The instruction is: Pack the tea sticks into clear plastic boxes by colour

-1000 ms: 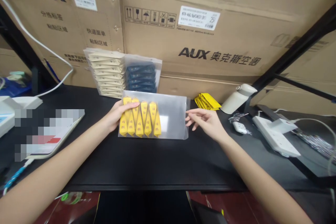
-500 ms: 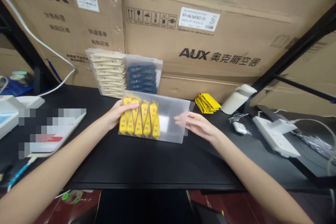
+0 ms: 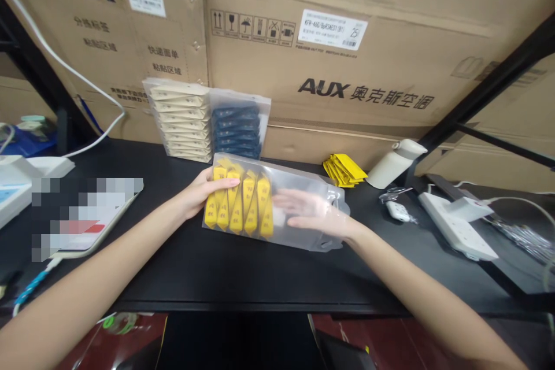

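A clear plastic bag (image 3: 299, 182) lies on the black table (image 3: 243, 272), with several yellow sachets (image 3: 240, 205) lined up in its left half. My left hand (image 3: 203, 191) grips the bag's left end, thumb across the sachets. My right hand (image 3: 310, 214) is pushed inside the bag through its open right end, fingers stretched out flat toward the sachets, seen through the film.
Behind the bag, a pack of cream and dark blue sachets (image 3: 208, 121) leans on AUX cardboard boxes (image 3: 347, 69). Loose yellow sachets (image 3: 344, 170) and a white bottle (image 3: 396, 162) lie at the right. A power strip (image 3: 459, 225) is further right; a notebook (image 3: 87, 219) at left.
My right hand has moved left from the bag's open edge into the bag. The bag's right end has bulged around my wrist. My left hand has kept its hold.
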A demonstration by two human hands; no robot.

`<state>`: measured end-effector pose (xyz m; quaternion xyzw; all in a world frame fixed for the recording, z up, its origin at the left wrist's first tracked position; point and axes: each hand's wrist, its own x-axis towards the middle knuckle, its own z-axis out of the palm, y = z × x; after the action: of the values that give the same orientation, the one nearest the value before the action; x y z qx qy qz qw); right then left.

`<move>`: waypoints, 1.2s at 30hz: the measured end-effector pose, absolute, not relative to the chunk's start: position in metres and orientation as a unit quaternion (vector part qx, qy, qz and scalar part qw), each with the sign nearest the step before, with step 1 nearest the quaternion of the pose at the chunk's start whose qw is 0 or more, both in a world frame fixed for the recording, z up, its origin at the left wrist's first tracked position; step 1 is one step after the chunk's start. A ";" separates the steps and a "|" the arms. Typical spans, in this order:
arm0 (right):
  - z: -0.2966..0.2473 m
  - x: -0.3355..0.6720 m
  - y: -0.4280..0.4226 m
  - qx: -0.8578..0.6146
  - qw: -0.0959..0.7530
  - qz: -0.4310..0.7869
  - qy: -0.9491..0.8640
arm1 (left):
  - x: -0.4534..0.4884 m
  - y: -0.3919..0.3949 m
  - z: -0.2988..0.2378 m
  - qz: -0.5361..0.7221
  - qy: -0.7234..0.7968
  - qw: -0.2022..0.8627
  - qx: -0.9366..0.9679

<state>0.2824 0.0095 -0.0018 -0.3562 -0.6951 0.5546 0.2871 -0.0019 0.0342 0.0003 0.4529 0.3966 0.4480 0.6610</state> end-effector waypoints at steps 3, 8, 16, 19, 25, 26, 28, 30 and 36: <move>-0.002 0.258 0.013 -0.378 0.269 0.497 -0.733 | 0.002 0.030 -0.001 0.448 0.376 0.657 0.476; 0.008 0.229 0.016 -0.371 0.279 0.354 -0.812 | 0.001 0.029 -0.003 0.463 0.369 0.643 0.486; -0.017 0.200 0.023 -0.385 0.376 0.422 -0.729 | 0.005 0.027 -0.003 0.483 0.367 0.629 0.486; -0.025 0.192 0.025 -0.393 0.404 0.444 -0.696 | 0.007 0.027 -0.002 0.485 0.373 0.624 0.486; -0.011 0.198 0.026 -0.393 0.371 0.424 -0.726 | 0.000 0.032 -0.003 0.477 0.368 0.619 0.504; -0.007 0.202 0.026 -0.401 0.361 0.408 -0.736 | -0.002 0.033 -0.003 0.478 0.368 0.617 0.505; 0.003 0.212 0.026 -0.415 0.352 0.394 -0.741 | -0.007 0.037 -0.003 0.488 0.373 0.604 0.508; 0.014 0.226 0.028 -0.435 0.358 0.411 -0.717 | -0.013 0.041 -0.001 0.512 0.380 0.583 0.504; 0.045 0.300 0.057 -0.512 0.515 0.368 -0.581 | -0.026 0.053 0.012 0.649 0.363 0.530 0.407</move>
<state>0.3003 0.0565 0.0455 -0.5122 -0.5805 0.3677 0.5152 -0.0265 0.0534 0.0117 0.4066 0.3634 0.6492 0.5303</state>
